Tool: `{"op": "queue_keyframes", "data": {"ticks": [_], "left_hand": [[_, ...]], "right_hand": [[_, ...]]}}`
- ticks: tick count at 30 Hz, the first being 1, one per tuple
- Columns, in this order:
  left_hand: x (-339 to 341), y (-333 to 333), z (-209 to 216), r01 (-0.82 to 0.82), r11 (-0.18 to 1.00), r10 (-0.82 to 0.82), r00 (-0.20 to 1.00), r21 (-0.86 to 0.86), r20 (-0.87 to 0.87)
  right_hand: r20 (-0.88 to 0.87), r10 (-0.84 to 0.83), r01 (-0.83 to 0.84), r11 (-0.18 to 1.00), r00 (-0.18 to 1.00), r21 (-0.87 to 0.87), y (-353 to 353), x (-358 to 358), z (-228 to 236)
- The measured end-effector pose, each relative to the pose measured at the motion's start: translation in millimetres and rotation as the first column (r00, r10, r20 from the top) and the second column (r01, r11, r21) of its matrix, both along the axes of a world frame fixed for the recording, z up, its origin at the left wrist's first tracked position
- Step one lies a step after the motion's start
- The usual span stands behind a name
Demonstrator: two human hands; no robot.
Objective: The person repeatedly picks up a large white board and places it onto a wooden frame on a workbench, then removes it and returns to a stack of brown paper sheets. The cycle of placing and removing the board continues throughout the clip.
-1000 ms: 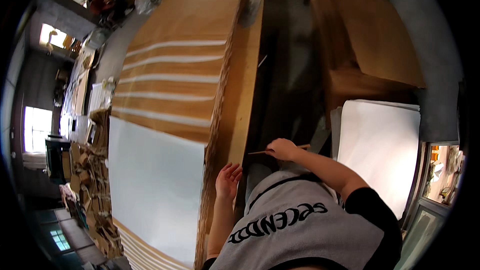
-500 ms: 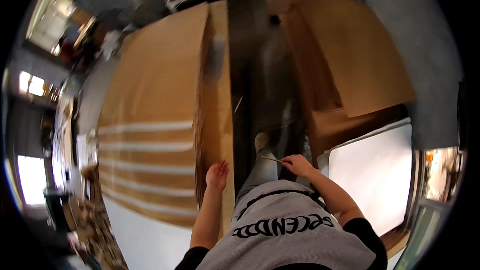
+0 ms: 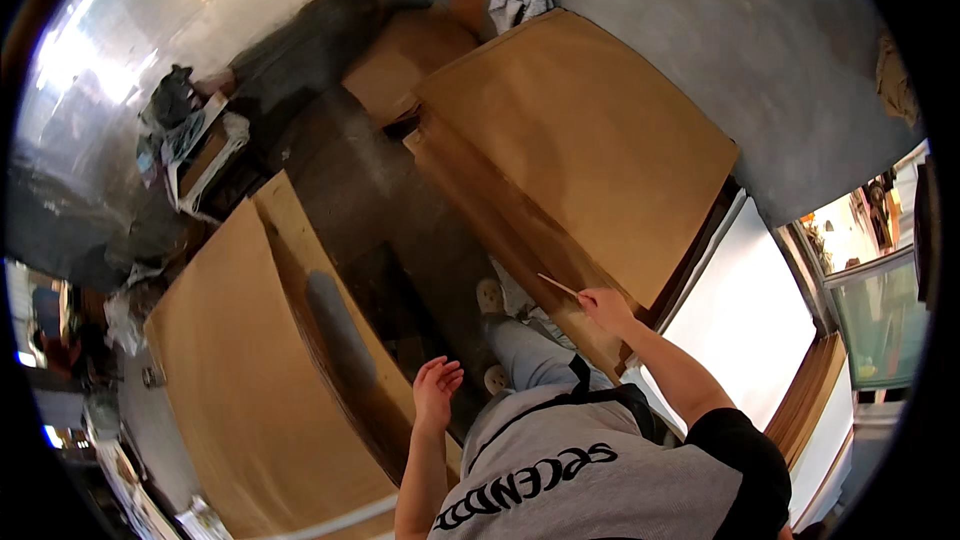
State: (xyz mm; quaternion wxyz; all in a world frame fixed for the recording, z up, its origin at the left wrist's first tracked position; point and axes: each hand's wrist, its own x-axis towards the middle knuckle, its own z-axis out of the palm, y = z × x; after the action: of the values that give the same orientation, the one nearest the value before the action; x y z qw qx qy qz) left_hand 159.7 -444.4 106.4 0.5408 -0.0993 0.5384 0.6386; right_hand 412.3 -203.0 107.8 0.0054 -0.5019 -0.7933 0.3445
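My right hand (image 3: 607, 309) is closed on the end of a thin, pale wooden stick (image 3: 557, 285). The stick's free end points up and left, over the near side of a stack of large brown sheets (image 3: 600, 130). Empty, with its fingers loosely apart, my left hand (image 3: 437, 390) hovers by the inner edge of another brown-covered stack (image 3: 235, 340) at the left. A pale board (image 3: 290, 210) lies along that stack's inner side, with a grey oval patch (image 3: 338, 315) beside it. White sheets (image 3: 745, 315) lie right of my right forearm.
A dark floor aisle (image 3: 350, 190) runs between both stacks, with my shoes (image 3: 489, 296) in it. Beyond the left stack stands a low rack with crumpled bags (image 3: 200, 140). A whitish cloth (image 3: 518, 0) sits behind the right stack. A glass-paned frame (image 3: 880, 320) is at the far right.
My view has swung to the right, so both stacks now slant across it. My right hand, still holding the stick, is now beside the right stack. My left hand stays empty.
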Motion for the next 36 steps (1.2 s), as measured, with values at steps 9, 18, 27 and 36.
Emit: {"op": "queue_keyframes", "data": {"ticks": [9, 18, 27, 36], "left_hand": [[-143.4, 133.3, -3.7, 0.04, 0.984, -0.065, 0.988, -0.172, -0.139], [-220.1, 282.4, 3.1, 0.354, 0.888, -0.398, 0.911, -0.293, -0.108], [-250.7, 485.5, -29.1, 0.807, 0.539, -0.838, 0.544, -0.243, -0.051], [-287.9, 604.1, -28.5, 0.876, 0.465, -0.886, 0.461, -0.128, -0.06]], "right_hand": [[-0.109, -0.103, 0.107, 0.994, 0.989, 0.033, 146.9, -123.5, -24.3], [-0.083, -0.151, 0.164, 0.967, 0.985, 0.194, 280.4, -199.4, -13.6], [0.14, -0.455, 0.435, 0.887, 0.879, 0.154, 352.6, -195.5, 20.0], [0.37, -0.485, 0.429, 0.874, 0.792, 0.228, 554.3, -275.6, 0.0]]}}
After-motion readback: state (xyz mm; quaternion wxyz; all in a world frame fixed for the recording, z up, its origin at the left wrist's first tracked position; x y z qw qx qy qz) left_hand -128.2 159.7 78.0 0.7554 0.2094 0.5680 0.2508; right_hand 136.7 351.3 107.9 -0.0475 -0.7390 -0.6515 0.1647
